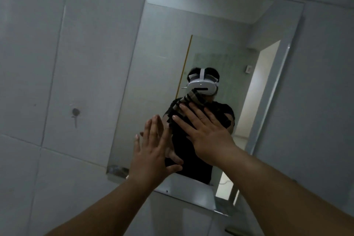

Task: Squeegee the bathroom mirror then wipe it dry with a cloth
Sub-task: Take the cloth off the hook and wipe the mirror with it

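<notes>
Wiping-dry stage, by the look of it: right hand [206, 136] pressing dark cloth [177, 119] flat against mirror [220, 44], fingers [186, 113] splayed; left hand [151, 151] released, bracing on glass. Advising overlapping passes, keeping pressure even, working toward lower edge

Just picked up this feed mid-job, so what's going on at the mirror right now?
A person stands facing the wall mirror with both arms raised. The right hand presses a dark cloth flat against the glass, fingers spread. The left hand rests open on the glass beside it, holding nothing. No squeegee is in view, so this looks like the drying wipe.
</notes>
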